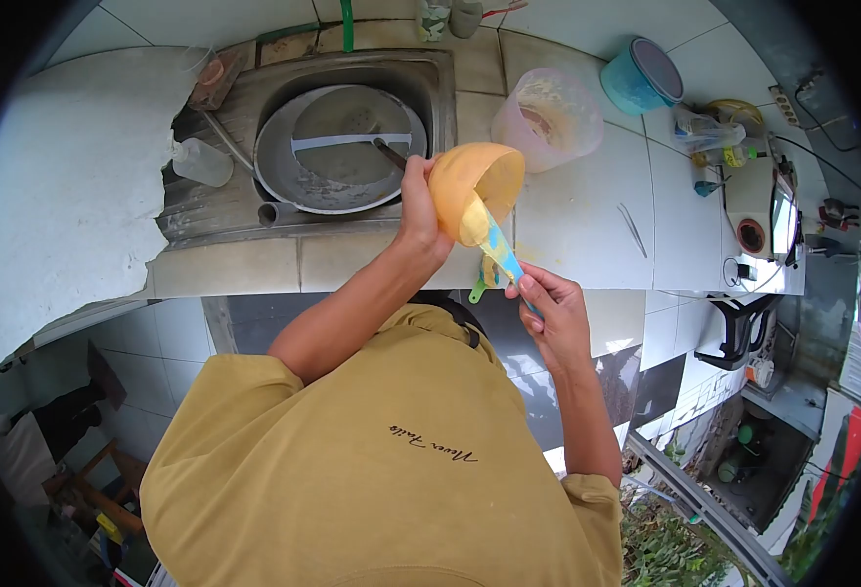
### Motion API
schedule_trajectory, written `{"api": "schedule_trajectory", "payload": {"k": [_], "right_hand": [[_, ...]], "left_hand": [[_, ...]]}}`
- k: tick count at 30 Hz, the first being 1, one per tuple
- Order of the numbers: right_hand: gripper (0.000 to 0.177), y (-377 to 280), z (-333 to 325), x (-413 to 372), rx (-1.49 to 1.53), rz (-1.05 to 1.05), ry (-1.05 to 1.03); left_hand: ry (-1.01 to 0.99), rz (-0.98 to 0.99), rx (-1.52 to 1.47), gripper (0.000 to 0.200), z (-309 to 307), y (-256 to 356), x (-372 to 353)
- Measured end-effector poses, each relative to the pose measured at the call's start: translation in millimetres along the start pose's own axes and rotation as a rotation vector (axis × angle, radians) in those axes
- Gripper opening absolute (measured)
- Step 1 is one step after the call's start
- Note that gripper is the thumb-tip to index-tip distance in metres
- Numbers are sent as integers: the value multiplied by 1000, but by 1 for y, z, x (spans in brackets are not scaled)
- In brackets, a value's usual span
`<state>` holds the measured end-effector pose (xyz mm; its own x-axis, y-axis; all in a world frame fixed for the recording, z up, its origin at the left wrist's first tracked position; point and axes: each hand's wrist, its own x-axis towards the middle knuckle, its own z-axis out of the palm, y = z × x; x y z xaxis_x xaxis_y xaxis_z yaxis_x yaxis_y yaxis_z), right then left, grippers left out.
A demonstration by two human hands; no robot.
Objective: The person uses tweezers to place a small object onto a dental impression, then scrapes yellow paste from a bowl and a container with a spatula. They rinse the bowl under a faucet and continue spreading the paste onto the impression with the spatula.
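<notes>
My left hand grips an orange bowl, which is tipped over on its side above the counter's front edge. In my right hand is a light blue spatula, its blade at the bowl's lower rim. A thick yellow paste clings to the blade and hangs at that rim. Just below, a green-handled tool lies partly hidden at the counter edge. Behind the bowl stands a translucent pink tub with residue smeared on its inside wall.
On the left, a metal sink holds a large round pan with water in it. A teal lidded container, tongs-like metal strips and a cream-coloured appliance stand or lie along the tiled counter to the right.
</notes>
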<state>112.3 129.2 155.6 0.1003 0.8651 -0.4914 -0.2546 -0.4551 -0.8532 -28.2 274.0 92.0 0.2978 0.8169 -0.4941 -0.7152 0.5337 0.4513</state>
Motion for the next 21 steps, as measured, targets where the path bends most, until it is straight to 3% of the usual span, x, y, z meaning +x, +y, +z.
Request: {"api": "schedule_trajectory", "payload": {"k": [1, 2, 4, 5, 7, 9, 11, 15, 17, 19, 20, 21], "right_hand": [[29, 3, -1, -2, 192, 22, -7], [29, 6, 0, -3, 192, 20, -1], [32, 12, 10, -5, 31, -248, 145], [32, 16, 15, -1, 34, -251, 149], [31, 24, 25, 10, -499, -838, 312], [36, 30, 38, 15, -515, -879, 344], [44, 41, 45, 22, -777, -989, 424], [52, 64, 30, 2, -847, -973, 430], [44, 64, 22, -15, -816, -903, 391], [36, 50, 27, -27, -532, -744, 340], [33, 41, 36, -29, -213, -544, 297], [33, 28, 44, -27, -210, -543, 305]], "left_hand": [[11, 1, -23, 44, -1, 2, -1], [20, 1, -46, 45, -1, 4, -3], [13, -41, -125, 46, 6, 12, -9], [10, -77, -205, 47, 10, 16, -13], [-19, -68, -193, 50, 17, 21, -21], [-98, -98, -269, 51, 23, 24, -28], [-112, -98, -305, 51, 27, 26, -28], [-60, -59, -339, 51, 31, 35, -26], [-49, -31, -348, 50, 30, 39, -22], [-32, -16, -345, 50, 28, 39, -23], [-67, -20, -328, 49, 28, 39, -24], [-105, -26, -311, 49, 29, 39, -25]]}}
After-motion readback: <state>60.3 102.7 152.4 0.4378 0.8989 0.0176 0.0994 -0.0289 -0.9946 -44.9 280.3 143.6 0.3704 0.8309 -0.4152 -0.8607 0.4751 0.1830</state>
